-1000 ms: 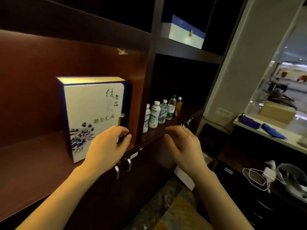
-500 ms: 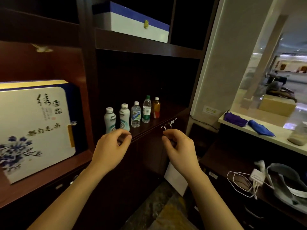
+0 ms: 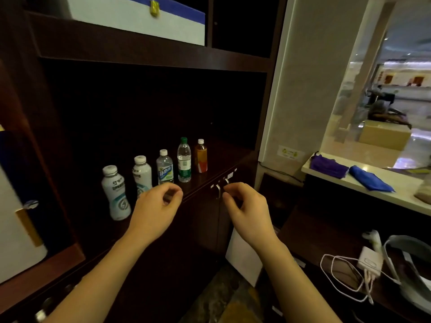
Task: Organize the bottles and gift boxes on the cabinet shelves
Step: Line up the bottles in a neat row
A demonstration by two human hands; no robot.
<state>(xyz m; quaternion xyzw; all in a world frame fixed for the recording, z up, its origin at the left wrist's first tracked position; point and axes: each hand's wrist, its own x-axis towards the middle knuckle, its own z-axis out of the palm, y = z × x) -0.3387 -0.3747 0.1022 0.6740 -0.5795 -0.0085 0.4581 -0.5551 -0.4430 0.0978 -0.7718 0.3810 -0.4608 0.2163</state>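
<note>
Bare shelf (image 3: 227, 157) right of bottles (image 3: 165, 170)

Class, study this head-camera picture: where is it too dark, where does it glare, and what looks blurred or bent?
Head view: the shelf bay behind the five bottles is nearly black; the glass opening at right is washed out by glare; the gift box on the upper shelf is motion-smeared, its yellow clasp streaked; the wide lens tilts and bows the cabinet upright.

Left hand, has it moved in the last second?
Yes. The left hand has gone right, from the blue-and-white gift box to the front edge of the shelf, before the second white bottle.
</note>
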